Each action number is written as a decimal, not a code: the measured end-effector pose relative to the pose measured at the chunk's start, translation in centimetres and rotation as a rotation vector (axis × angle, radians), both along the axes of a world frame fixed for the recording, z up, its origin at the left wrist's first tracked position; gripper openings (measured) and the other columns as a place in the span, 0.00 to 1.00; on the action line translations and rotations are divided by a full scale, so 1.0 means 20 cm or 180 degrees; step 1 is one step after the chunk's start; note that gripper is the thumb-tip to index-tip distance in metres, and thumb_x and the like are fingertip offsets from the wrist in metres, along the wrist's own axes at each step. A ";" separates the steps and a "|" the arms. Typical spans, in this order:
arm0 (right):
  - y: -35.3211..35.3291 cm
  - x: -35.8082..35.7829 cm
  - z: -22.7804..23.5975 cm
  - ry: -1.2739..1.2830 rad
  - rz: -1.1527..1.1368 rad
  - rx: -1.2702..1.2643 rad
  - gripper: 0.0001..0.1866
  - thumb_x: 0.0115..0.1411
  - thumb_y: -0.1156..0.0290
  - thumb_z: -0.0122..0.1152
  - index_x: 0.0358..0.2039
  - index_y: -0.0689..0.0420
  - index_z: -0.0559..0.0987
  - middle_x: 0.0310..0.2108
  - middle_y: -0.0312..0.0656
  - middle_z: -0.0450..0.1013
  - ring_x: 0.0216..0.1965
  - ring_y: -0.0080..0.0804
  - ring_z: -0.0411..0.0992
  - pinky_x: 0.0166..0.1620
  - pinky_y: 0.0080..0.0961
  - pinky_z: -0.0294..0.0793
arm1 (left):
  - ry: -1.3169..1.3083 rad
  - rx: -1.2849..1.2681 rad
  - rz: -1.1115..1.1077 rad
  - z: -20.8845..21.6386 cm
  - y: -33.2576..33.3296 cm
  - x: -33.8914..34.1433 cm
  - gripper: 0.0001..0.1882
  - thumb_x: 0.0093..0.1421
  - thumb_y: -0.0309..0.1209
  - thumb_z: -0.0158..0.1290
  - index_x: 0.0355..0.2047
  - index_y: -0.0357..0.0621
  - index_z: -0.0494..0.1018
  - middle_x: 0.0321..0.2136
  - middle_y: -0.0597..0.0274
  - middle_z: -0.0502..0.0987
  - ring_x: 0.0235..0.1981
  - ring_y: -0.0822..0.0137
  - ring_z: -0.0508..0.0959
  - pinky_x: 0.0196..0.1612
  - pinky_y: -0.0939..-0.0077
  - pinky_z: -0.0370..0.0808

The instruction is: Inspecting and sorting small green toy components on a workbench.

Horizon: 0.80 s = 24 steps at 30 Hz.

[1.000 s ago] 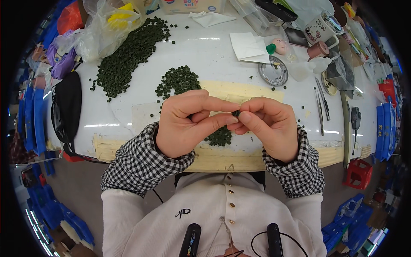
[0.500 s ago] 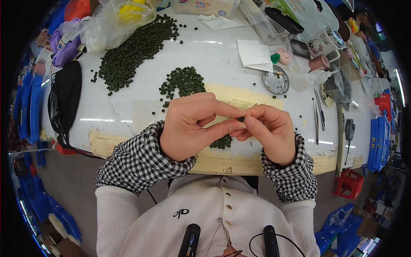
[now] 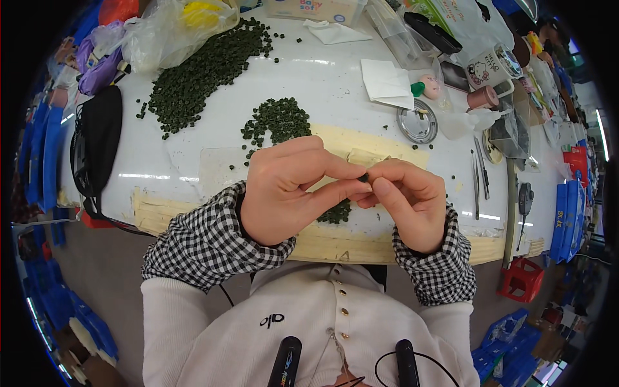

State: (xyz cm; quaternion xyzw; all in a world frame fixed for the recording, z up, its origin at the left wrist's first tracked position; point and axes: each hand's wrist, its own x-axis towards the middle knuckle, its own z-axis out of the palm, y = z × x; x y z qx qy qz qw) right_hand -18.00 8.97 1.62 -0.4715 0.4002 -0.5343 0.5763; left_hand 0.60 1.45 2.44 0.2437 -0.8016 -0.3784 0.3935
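Note:
Between the fingertips of both hands sits a small dark green piece (image 3: 363, 178), mostly covered by the fingers. My left hand (image 3: 291, 187) pinches it from the left with thumb and forefinger. From the right, my right hand (image 3: 407, 197) meets it with closed thumb and fingers. Under the hands a little heap of like dark green pieces (image 3: 335, 213) lies near the table's front edge. Beyond them spreads a middle heap (image 3: 278, 120), and a far larger heap (image 3: 206, 74) covers the back left.
A black face mask (image 3: 100, 142) lies at the left. On the right are tweezers (image 3: 476, 184), a round metal lid (image 3: 417, 122), white tissue (image 3: 385, 82), a thread spool (image 3: 482, 97) and a patterned cup (image 3: 487, 68). A red stool (image 3: 522, 280) stands below the table's right end.
My fingers have shifted slightly around the small piece, with the right thumb tilting a little. The whole view has moved very slightly. Both hands keep their pinch.

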 end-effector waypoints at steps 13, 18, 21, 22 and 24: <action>0.00 0.00 0.00 0.1664 -0.0431 -0.0987 0.10 0.56 0.82 0.55 0.39 0.68 0.76 0.35 0.47 0.74 0.31 0.26 0.74 0.36 0.18 0.73 | -0.0032 -0.0142 0.0113 0.00 0.01 -0.01 0.13 0.45 0.20 0.63 0.33 0.42 0.80 0.15 0.70 0.65 0.16 0.79 0.60 0.18 0.84 0.54; 0.00 0.01 0.01 0.2189 -0.0716 -0.1455 0.13 0.55 0.82 0.56 0.43 0.66 0.76 0.36 0.47 0.74 0.30 0.28 0.75 0.34 0.18 0.74 | 0.0023 0.0448 0.0144 -0.02 0.01 -0.02 0.13 0.45 0.19 0.63 0.33 0.42 0.79 0.15 0.73 0.62 0.17 0.81 0.58 0.20 0.85 0.54; 0.00 0.01 0.02 0.2295 -0.0725 -0.1533 0.14 0.55 0.82 0.56 0.44 0.65 0.76 0.36 0.47 0.74 0.31 0.30 0.75 0.35 0.18 0.75 | 0.0118 0.0838 0.0139 -0.04 0.00 -0.02 0.13 0.45 0.19 0.63 0.33 0.41 0.79 0.14 0.75 0.60 0.18 0.81 0.58 0.21 0.85 0.55; 0.01 0.00 0.02 0.2289 -0.0714 -0.1519 0.15 0.55 0.82 0.56 0.44 0.65 0.76 0.36 0.47 0.74 0.31 0.30 0.75 0.35 0.18 0.75 | 0.0116 0.0994 0.0145 -0.03 0.00 -0.03 0.13 0.45 0.19 0.63 0.33 0.41 0.79 0.14 0.76 0.59 0.18 0.81 0.58 0.22 0.85 0.55; 0.01 0.00 0.03 0.2279 -0.0692 -0.1495 0.15 0.55 0.82 0.56 0.44 0.65 0.76 0.36 0.48 0.74 0.31 0.30 0.75 0.35 0.19 0.75 | 0.0153 0.1223 0.0122 -0.04 0.00 -0.04 0.13 0.45 0.18 0.63 0.34 0.41 0.79 0.14 0.76 0.59 0.19 0.81 0.58 0.23 0.85 0.56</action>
